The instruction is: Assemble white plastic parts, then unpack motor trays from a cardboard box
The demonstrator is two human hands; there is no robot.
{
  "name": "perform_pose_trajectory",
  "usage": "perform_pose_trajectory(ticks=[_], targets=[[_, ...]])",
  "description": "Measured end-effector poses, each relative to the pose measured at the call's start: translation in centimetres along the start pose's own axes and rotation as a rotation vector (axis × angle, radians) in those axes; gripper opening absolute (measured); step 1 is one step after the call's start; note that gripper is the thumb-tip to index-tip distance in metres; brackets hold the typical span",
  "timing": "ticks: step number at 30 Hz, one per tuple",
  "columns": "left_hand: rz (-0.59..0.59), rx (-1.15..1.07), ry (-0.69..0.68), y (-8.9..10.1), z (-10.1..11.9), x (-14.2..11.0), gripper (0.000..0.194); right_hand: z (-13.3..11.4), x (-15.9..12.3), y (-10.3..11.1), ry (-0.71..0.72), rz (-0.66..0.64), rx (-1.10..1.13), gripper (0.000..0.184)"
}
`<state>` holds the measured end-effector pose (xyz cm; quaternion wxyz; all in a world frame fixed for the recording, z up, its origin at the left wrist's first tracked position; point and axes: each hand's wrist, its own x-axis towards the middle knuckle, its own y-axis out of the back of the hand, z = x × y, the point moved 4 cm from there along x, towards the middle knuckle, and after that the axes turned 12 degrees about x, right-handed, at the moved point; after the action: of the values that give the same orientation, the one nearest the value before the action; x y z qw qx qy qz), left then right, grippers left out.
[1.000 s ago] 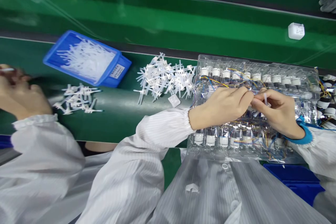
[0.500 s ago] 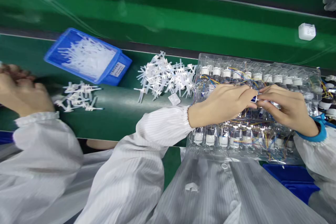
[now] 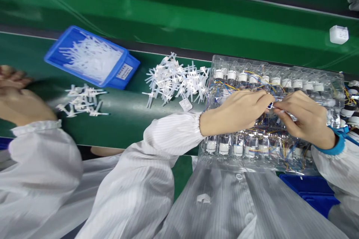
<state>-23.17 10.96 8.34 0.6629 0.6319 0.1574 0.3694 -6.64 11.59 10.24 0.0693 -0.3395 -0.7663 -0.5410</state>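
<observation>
Over a clear plastic tray (image 3: 204,160), my left hand (image 3: 238,111) pinches a small dark-blue piece with a white edge (image 3: 270,105) between thumb and forefinger. My right hand (image 3: 304,117), with a blue band at its wrist, meets it fingertip to fingertip. Its thumb and fingers are closed at the edge of that piece, on something thin and pale whose kind I cannot make out. In the tray's pockets beneath lie rows of small cylindrical parts with white bands (image 3: 224,148) and yellow and blue wires (image 3: 256,151). Both hands hide the middle of the tray.
Left of the tray lies a pile of white tube pieces (image 3: 179,80) with a small white label (image 3: 186,104). Farther left are a blue bin (image 3: 126,78) of white tubes and a smaller pile (image 3: 82,101), near a co-worker's hand (image 3: 25,106). A white block (image 3: 338,34) sits upper right.
My right hand's fingers have curled in more and shifted slightly, while my left keeps its pinch. The co-worker's hands have moved a little left. The view has shifted slightly.
</observation>
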Motion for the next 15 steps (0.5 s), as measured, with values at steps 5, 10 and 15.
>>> perform_pose_trajectory(ticks=[5, 10, 15], targets=[[0.101, 0.093, -0.003, -0.01, 0.31, -0.06, 0.019, -0.07, 0.13, 0.37, -0.049, 0.006, 0.058, 0.017], [0.112, 0.06, 0.012, 0.08, 0.35, -0.09, 0.021, -0.2, 0.2, 0.26, -0.101, 0.034, 0.09, 0.014], [0.045, 0.008, -0.018, -0.01, 0.26, -0.04, 0.023, -0.57, 0.17, -0.25, -0.08, 0.038, 0.06, 0.014]])
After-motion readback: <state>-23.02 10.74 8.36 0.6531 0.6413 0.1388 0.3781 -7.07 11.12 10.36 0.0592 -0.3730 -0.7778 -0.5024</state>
